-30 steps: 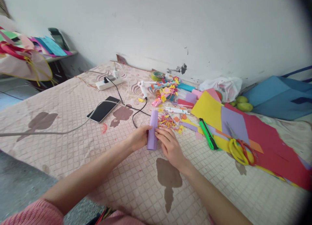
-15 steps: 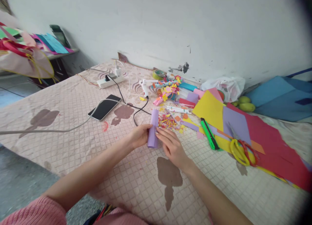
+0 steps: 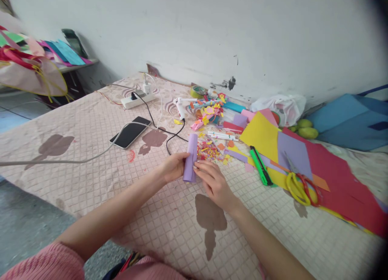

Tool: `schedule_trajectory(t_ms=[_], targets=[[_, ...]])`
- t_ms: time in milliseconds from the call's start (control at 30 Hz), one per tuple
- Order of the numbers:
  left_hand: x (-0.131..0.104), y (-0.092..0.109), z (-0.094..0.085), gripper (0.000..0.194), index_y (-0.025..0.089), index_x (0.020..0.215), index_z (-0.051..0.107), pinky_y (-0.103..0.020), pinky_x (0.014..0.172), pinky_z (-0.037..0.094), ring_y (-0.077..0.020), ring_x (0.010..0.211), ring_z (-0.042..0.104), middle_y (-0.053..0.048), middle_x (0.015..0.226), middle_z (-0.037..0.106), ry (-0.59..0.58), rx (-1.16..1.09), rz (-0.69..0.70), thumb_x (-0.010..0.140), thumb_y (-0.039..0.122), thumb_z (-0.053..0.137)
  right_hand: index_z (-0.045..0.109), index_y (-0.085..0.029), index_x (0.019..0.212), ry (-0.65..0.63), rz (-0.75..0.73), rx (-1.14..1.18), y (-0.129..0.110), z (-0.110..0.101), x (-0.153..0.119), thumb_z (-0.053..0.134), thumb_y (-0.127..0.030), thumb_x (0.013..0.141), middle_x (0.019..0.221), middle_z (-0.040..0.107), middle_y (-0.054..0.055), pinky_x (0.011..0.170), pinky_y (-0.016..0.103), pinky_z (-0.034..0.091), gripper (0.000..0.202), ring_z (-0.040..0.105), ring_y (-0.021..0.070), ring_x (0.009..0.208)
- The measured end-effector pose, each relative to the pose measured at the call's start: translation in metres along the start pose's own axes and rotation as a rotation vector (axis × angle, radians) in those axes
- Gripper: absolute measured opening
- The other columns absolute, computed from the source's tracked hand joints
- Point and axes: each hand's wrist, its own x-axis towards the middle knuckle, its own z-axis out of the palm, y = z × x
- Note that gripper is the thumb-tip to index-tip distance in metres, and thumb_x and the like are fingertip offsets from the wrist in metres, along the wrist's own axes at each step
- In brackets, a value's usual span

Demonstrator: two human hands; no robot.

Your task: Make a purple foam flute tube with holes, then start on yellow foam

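A rolled tube of purple paper (image 3: 190, 158) stands out over the patterned tablecloth (image 3: 136, 215), its long side pointing away from me. My left hand (image 3: 175, 167) is closed on the tube's left side, with the thumb on top. On the right side, my right hand (image 3: 214, 182) presses its fingertips along the paper's edge, fingers held together. Small red and yellow paper scraps (image 3: 212, 151) lie just beyond the tube. A white glue gun (image 3: 180, 109) rests behind it, its black cable curving close by.
A phone (image 3: 130, 132) and a power strip (image 3: 138, 101) lie to the left. On the right are a green cutter (image 3: 260, 166), yellow and red scissors (image 3: 298, 189), coloured paper sheets (image 3: 339, 183) and a white plastic bag (image 3: 287, 108). Paper flowers (image 3: 210, 111) sit at the back.
The view has shifted very slightly. Both hands keep their hold on the purple tube, with barely any movement of the fingers.
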Motion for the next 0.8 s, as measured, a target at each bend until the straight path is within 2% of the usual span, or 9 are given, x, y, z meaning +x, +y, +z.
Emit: schedule_trajectory(t_ms=[200, 367, 533, 667, 800], targets=[[0.000, 0.005, 0.000, 0.018, 0.006, 0.097, 0.060, -0.026, 0.072, 0.052, -0.0164, 0.073, 0.065, -0.011, 0.085, 0.067, 0.005, -0.005, 0.035, 0.088, 0.010, 0.045, 0.053, -0.023, 0.129, -0.029, 0.006, -0.032, -0.008, 0.000, -0.003, 0.042, -0.004, 0.088, 0.130, 0.057, 0.010, 0.101, 0.051, 0.043, 0.046, 0.047, 0.0238, 0.125], [-0.001, 0.005, 0.001, 0.017, 0.005, 0.095, 0.060, -0.025, 0.073, 0.053, -0.0166, 0.076, 0.066, -0.013, 0.087, 0.068, 0.042, 0.004, 0.064, 0.089, 0.011, 0.045, 0.053, -0.022, 0.128, -0.032, 0.025, -0.049, -0.007, 0.002, -0.005, 0.041, -0.001, 0.086, 0.132, 0.055, 0.010, 0.103, 0.051, 0.042, 0.049, 0.044, 0.0236, 0.127], [-0.007, -0.002, 0.000, 0.014, 0.008, 0.097, 0.062, -0.025, 0.066, 0.053, -0.0165, 0.073, 0.066, -0.013, 0.094, 0.068, 0.033, 0.099, 0.115, 0.088, 0.015, 0.054, 0.057, -0.023, 0.125, -0.021, -0.004, -0.070, -0.005, 0.002, -0.007, 0.044, -0.004, 0.087, 0.129, 0.058, 0.009, 0.100, 0.051, 0.044, 0.045, 0.045, 0.0242, 0.126], [-0.015, -0.009, 0.001, 0.025, 0.011, 0.103, 0.062, -0.025, 0.060, 0.051, -0.0152, 0.071, 0.064, -0.010, 0.097, 0.067, -0.042, 0.206, 0.154, 0.080, 0.021, 0.067, 0.058, -0.022, 0.123, -0.022, -0.028, -0.064, -0.006, 0.001, -0.005, 0.045, -0.006, 0.087, 0.127, 0.060, 0.009, 0.100, 0.050, 0.044, 0.042, 0.044, 0.0243, 0.127], [-0.020, -0.011, 0.005, 0.037, 0.013, 0.099, 0.061, -0.022, 0.058, 0.047, -0.0118, 0.066, 0.060, -0.004, 0.083, 0.064, -0.056, 0.356, 0.241, 0.065, 0.016, 0.078, 0.061, -0.024, 0.116, 0.017, 0.025, 0.070, -0.009, -0.002, -0.002, 0.043, -0.005, 0.086, 0.119, 0.064, 0.006, 0.100, 0.049, 0.044, 0.040, 0.048, 0.0237, 0.124]])
